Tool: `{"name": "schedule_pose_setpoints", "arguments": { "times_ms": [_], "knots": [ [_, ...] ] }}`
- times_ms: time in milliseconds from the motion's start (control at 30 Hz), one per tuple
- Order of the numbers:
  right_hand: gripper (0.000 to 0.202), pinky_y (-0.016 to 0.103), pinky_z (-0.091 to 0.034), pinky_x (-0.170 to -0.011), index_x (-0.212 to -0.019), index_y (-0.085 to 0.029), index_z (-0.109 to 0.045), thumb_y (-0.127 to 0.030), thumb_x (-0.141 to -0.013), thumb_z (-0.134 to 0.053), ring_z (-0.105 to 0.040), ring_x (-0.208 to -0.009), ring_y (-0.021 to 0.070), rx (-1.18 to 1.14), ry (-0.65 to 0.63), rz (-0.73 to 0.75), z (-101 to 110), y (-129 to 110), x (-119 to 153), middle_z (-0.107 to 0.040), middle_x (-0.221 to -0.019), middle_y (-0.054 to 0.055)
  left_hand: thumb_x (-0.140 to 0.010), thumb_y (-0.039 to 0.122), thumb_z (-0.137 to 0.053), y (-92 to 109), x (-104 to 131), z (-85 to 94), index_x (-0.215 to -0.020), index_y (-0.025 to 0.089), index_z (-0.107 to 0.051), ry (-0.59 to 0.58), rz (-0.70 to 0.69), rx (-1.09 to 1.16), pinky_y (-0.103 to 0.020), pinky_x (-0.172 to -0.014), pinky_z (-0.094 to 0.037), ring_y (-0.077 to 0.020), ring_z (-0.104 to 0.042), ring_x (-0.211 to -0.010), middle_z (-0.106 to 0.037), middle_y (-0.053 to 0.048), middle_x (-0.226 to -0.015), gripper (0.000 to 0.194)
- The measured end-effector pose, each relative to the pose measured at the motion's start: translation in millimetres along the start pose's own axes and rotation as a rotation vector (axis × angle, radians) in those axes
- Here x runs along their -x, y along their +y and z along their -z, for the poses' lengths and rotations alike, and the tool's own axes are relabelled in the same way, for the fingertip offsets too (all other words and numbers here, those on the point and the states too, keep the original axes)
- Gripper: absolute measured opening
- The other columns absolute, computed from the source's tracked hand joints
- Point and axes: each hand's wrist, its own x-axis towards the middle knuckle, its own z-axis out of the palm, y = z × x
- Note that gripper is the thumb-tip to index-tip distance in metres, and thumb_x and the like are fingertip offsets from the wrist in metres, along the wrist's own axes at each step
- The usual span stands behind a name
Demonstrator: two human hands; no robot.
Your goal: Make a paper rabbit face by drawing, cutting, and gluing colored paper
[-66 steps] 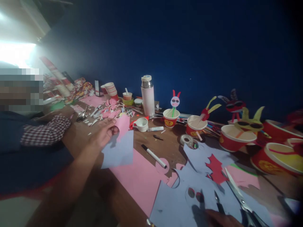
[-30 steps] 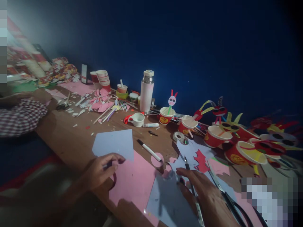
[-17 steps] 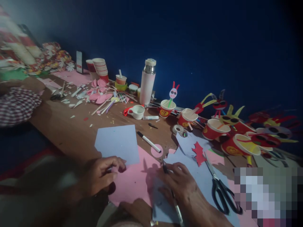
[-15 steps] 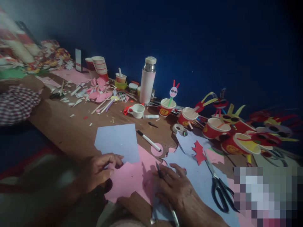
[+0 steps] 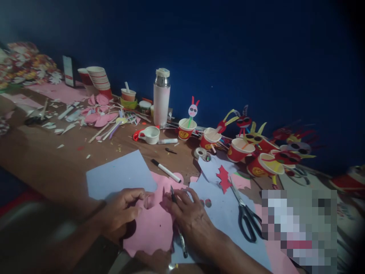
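Note:
A pink sheet of paper (image 5: pixel 149 234) with scalloped, cut edges lies in front of me, a small dark mark on it. My left hand (image 5: pixel 125 209) pinches its upper left edge, which bends up slightly at the fingertips. My right hand (image 5: pixel 194 219) rests at the sheet's right side with a pen (image 5: pixel 181 243) held between its fingers, the tip pointing away from me. Beyond the hands lie a blue-white sheet (image 5: pixel 116 175) and a white marker (image 5: pixel 168 172) with a black cap. To the right, black-handled scissors (image 5: pixel 246 219) lie on more paper beside a red cut-out (image 5: pixel 224 179).
A white flask (image 5: pixel 161 101) stands at the back near a white cup (image 5: pixel 150 135). Red paper cups (image 5: pixel 241 150) with paper figures line the right side. Stacked cups (image 5: pixel 98 78), a phone (image 5: pixel 68 71) and paper scraps (image 5: pixel 98 114) are at left.
The view has swung right, so the table's things sit further left. The pink sheet has turned, and my hands are closer together over it. The pen stays in my right hand.

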Motion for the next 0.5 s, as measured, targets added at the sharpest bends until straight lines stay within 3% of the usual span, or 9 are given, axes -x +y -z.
{"name": "schedule_pose_setpoints", "arguments": {
  "times_ms": [133, 200, 333, 500],
  "knots": [
    [0.029, 0.047, -0.025, -0.101, -0.112, -0.020, -0.054, -0.022, -0.084, -0.052, -0.045, -0.117, 0.0237, 0.016, 0.212, -0.004, 1, 7, 30, -0.059, -0.123, 0.006, -0.075, 0.026, -0.048, 8, -4, 7.6, -0.074, 0.019, -0.054, 0.007, 0.024, -0.079, -0.032, -0.088, -0.039, -0.0278, -0.050, -0.108, -0.060, -0.004, -0.080, 0.009],
    [0.025, 0.046, -0.027, -0.099, -0.109, -0.020, -0.055, -0.022, -0.083, -0.052, -0.050, -0.110, 0.0232, 0.077, 0.293, 0.022, -3, 10, 51, -0.062, -0.119, 0.004, -0.073, 0.025, -0.050, 7, -6, 13.8, -0.070, 0.020, -0.053, 0.102, 0.011, -0.097, -0.033, -0.091, -0.038, -0.0283, -0.048, -0.110, -0.059, -0.004, -0.076, 0.007],
    [0.021, 0.046, -0.030, -0.095, -0.101, -0.020, -0.059, -0.030, -0.084, -0.051, -0.055, -0.103, 0.0245, 0.085, 0.320, -0.003, -16, 9, 78, -0.068, -0.109, 0.003, -0.071, 0.030, -0.052, 1, -11, 17.5, -0.064, 0.021, -0.052, 0.297, 0.051, -0.080, -0.035, -0.094, -0.035, -0.0300, -0.048, -0.111, -0.059, -0.003, -0.070, 0.011],
    [0.026, 0.047, -0.033, -0.095, -0.107, -0.021, -0.056, -0.027, -0.081, -0.058, -0.054, -0.105, 0.0238, 0.040, 0.267, -0.110, -17, 3, 66, -0.065, -0.113, 0.005, -0.068, 0.035, -0.054, 4, -21, 2.0, -0.059, 0.020, -0.051, 0.190, 0.068, -0.124, -0.032, -0.089, -0.040, -0.0266, -0.056, -0.094, -0.057, 0.000, -0.063, 0.018]
  ]
}}
